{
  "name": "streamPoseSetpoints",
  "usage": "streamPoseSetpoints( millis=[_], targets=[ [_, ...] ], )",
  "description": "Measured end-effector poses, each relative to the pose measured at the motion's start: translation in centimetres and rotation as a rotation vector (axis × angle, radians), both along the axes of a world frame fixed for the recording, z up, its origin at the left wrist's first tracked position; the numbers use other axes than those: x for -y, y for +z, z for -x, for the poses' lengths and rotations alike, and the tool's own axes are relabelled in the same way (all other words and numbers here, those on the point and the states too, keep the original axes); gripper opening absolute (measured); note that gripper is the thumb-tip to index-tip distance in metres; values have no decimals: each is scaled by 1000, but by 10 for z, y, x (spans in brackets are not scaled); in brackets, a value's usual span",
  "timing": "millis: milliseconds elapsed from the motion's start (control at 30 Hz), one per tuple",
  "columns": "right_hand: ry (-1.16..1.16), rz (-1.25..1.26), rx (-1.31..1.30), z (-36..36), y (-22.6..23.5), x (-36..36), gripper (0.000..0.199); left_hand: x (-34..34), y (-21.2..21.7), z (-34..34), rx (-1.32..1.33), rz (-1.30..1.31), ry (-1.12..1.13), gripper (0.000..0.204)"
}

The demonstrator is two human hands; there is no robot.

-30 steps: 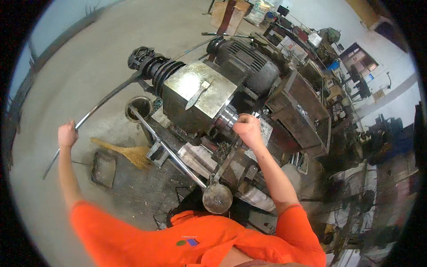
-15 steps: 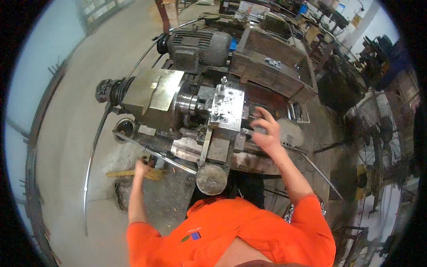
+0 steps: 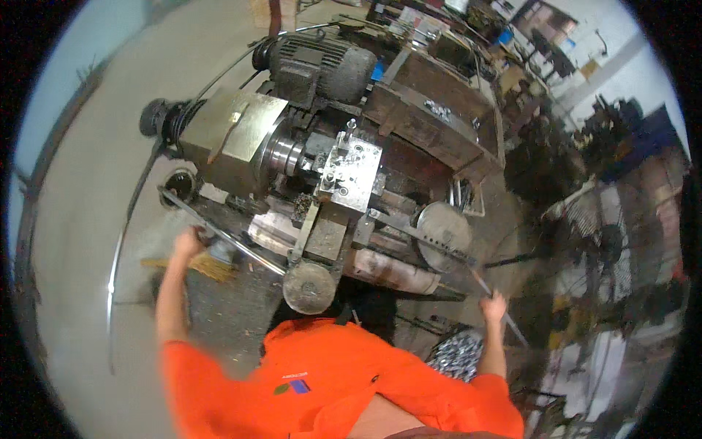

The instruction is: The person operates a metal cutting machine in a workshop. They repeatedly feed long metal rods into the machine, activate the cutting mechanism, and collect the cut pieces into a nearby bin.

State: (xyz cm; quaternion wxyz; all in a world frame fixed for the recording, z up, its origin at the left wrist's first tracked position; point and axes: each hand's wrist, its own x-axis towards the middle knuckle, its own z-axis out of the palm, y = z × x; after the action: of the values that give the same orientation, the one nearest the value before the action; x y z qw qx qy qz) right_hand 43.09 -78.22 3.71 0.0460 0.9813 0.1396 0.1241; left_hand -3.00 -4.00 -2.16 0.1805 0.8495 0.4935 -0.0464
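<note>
A small lathe-like machine stands before me, with a bright metal tool block (image 3: 353,172) on its slide and a shiny spindle chuck (image 3: 285,156) to the block's left. At the right, my right hand (image 3: 493,306) is closed round a long metal lever (image 3: 514,329), which slopes down from a flat bar with holes (image 3: 428,240). My left hand (image 3: 188,244) is closed just below a long shiny rod (image 3: 238,247); a dark piece shows at its fingers, but what it grips cannot be made out. A round metal disc (image 3: 308,287) sits nearest my body.
A grey electric motor (image 3: 322,69) stands behind the machine, beside a rusty metal box (image 3: 431,132) with small shiny parts. A larger disc (image 3: 444,235) is at the right. Yellow broom bristles (image 3: 208,268) lie on the floor at left; many small metal parts (image 3: 458,355) are heaped near my right forearm.
My right hand has left the area beside the tool block, moved right and nearer to me, and closed on the lever. My left hand sits further left and higher in view; the view has shifted.
</note>
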Motion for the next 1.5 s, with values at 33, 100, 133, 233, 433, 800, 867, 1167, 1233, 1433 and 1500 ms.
streamPoseSetpoints(
  millis=[33,100,133,233,433,800,867,1167,1233,1433,1500],
  targets=[
    [-69,35,-87,-5,3,6,41,-17,-11,17,108,45,53,36],
    [-175,93,-129,5,9,9,36,-30,5,12,567,349,270,29],
    [-189,99,-94,13,7,7,33,-19,25,6,815,265,319,29],
    [-220,27,-116,36,-4,9,36,1,71,-15,954,303,527,36],
    [-139,-156,-263,138,2,-37,30,17,50,-61,982,32,703,43],
    [-112,-586,-367,197,-13,-69,26,-17,9,-41,881,11,551,24],
    [-140,-675,-426,199,-24,-68,28,-21,7,-38,906,27,596,24],
    [-91,-622,-393,191,14,-75,26,0,49,-47,829,189,641,35],
    [-27,-497,-266,165,-3,-42,27,-3,46,-44,806,169,624,36],
    [-114,149,-42,33,-13,20,42,-23,12,-40,866,142,529,28],
    [-89,104,24,-28,-41,51,44,-42,-26,-21,923,208,481,34]
  ],
)
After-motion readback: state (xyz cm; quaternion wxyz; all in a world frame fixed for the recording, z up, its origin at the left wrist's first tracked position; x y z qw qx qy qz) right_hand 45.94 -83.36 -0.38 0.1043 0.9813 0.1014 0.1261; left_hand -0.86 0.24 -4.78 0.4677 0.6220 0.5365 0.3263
